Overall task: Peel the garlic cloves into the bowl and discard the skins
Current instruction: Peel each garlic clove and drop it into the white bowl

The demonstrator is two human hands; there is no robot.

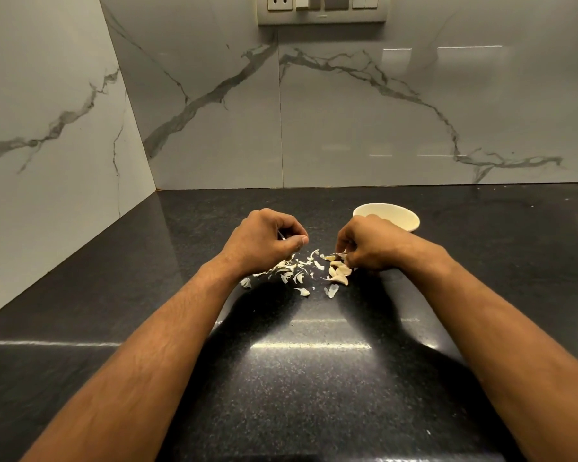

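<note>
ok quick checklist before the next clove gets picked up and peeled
1. Bowl within reach: ok, it stands on the counter just behind the right hand.
2. Cloves left to peel: ok, a small pile of garlic cloves lies by the right hand's fingertips.
3. Right hand has a clove gripped: cannot tell, its curled fingers reach into the pile and hide what they touch.
4. Left hand free: not ok, it seems to pinch a thin pale scrap.
5. Skins discarded: not ok, loose skins are scattered on the counter between the hands.
</note>
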